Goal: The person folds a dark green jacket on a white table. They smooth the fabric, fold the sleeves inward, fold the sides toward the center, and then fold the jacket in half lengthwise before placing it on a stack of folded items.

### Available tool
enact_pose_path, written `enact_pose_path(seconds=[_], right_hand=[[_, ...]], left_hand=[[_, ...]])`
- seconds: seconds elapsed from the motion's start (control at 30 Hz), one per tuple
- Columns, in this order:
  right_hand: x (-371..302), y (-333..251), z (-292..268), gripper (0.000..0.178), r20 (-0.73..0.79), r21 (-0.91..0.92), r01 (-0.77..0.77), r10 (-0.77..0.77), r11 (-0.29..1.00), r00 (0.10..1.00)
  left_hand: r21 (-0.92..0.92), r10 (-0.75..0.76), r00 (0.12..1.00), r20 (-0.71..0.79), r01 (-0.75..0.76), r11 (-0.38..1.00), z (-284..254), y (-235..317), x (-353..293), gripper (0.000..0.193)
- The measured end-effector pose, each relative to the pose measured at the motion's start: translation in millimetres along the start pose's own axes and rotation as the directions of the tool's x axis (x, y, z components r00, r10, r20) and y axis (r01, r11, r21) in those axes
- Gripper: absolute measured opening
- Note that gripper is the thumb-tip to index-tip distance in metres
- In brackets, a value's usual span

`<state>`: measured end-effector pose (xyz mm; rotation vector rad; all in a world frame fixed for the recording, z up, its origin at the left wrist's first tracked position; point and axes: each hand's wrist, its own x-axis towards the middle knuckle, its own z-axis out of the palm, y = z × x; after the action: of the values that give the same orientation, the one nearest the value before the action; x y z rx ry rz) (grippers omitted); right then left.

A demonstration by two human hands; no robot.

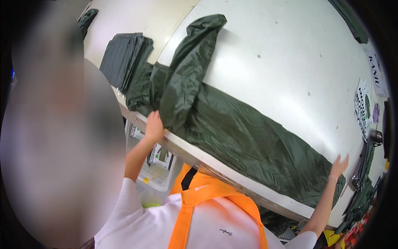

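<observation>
A dark green, shiny waterproof garment (253, 137) lies lengthwise along the near edge of the white table. It is flattened toward the right, while at its left a crumpled length folds over it and sticks out toward the far side. My left hand (154, 126) is at the table's front edge, its fingers bent and closed on the garment's near edge. At the right end, my right hand (339, 167) is by the garment's far corner with fingers apart, slightly blurred and holding nothing.
A stack of folded dark green garments (124, 58) sits at the left. Below the table edge is a white plastic basket (163, 178) with printed packages. A printed sheet (363, 108), a dark cup (376, 137) and more green fabric (360, 203) line the right. A blurred person stands left.
</observation>
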<state>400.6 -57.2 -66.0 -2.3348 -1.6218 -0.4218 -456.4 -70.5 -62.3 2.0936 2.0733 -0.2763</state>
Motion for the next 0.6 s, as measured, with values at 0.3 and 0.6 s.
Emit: enact_pose_path(seconds=[0.3,0.6], right_hand=[[138,-679,5,0.026,-0.129,0.608,0.613,-0.7,0.504,0.703],[190,-695,-14,0.047,0.517,0.445,0.31,-0.524,0.84,0.677]], left_hand=[[-0.213,0.106,0.993,0.048,-0.094,0.973,-31,-6,3,0.084],[-0.479,0.173,0.985,-0.011,-0.157,0.864,-44,-32,2,0.051]])
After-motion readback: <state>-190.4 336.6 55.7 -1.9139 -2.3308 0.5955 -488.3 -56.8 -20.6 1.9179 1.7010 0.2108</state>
